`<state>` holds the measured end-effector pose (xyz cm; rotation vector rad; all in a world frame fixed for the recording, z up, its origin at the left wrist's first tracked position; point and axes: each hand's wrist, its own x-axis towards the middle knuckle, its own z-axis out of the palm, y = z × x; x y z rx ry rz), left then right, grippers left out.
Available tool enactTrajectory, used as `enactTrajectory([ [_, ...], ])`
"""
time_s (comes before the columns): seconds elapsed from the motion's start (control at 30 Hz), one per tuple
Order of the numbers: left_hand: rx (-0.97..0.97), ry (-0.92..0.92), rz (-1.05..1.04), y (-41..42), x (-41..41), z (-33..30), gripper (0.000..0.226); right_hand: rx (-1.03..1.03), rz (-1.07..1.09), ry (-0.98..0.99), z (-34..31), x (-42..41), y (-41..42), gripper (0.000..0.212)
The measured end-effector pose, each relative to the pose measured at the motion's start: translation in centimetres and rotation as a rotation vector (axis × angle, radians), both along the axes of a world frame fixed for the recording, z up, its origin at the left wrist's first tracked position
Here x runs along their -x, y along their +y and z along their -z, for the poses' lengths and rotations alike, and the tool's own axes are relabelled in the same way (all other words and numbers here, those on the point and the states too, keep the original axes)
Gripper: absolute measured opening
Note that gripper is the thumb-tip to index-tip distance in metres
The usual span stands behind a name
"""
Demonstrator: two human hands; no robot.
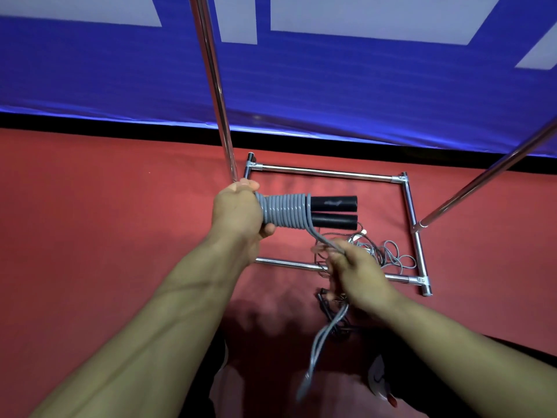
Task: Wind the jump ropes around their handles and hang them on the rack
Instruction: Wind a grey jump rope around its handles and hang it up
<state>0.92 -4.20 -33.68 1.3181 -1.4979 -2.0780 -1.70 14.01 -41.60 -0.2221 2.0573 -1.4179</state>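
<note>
Winding step, roughly midway. Left hand (238,211) grips the paired black handles (333,212) at the wound end, grey rope (283,215) coiled tight round them. Right hand (358,274) pinches the doubled free tail, feeding it (loose end dangles below). Next: keep wrapping, hold tension, then hang on the rack (212,70). More ropes (382,254) lie tangled on the floor.

No readable text. Upper black jump rope handle (333,203), right of the left grip (238,211), carries a small pale logo, illegible.
</note>
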Motion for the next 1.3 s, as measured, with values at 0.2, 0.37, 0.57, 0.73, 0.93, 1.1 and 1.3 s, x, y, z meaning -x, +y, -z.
enactTrajectory([
  [0.2, 0.361, -0.059, 0.379, 0.5, -0.5, 1.4, 0.029, 0.098, 0.150, 0.249, -2.7, 3.2, 0.7, 0.027],
  [0.37, 0.624, -0.107, 0.469, 0.5, 0.2, 2.1, 0.031, 0.081, 0.067, 0.461, -3.7, 3.9, 1.3, 0.010],
  [0.57, 0.929, -0.232, 0.398, 0.5, 0.6, 3.1, 0.023, -0.114, -0.277, 0.947, -5.8, 2.6, 2.2, 0.009],
  [0.73, 0.793, -0.135, 0.146, -0.4, 1.0, 3.3, 0.027, -0.263, -0.458, 1.300, -4.6, -0.2, 1.6, 0.013],
  [0.93, 0.540, -0.056, -0.042, -0.5, 1.0, 2.6, 0.027, -0.150, -0.245, 0.826, -2.3, -2.0, 1.4, 0.008],
  [1.1, 0.493, -0.023, -0.018, -0.1, 1.1, 2.6, 0.028, 0.027, -0.048, -0.227, -1.2, -2.8, -1.0, 0.015],
  [1.3, 0.405, 0.006, -0.064, -0.1, 1.0, 1.9, 0.029, 0.092, 0.123, -0.719, -1.5, -2.6, -1.5, 0.039],
])
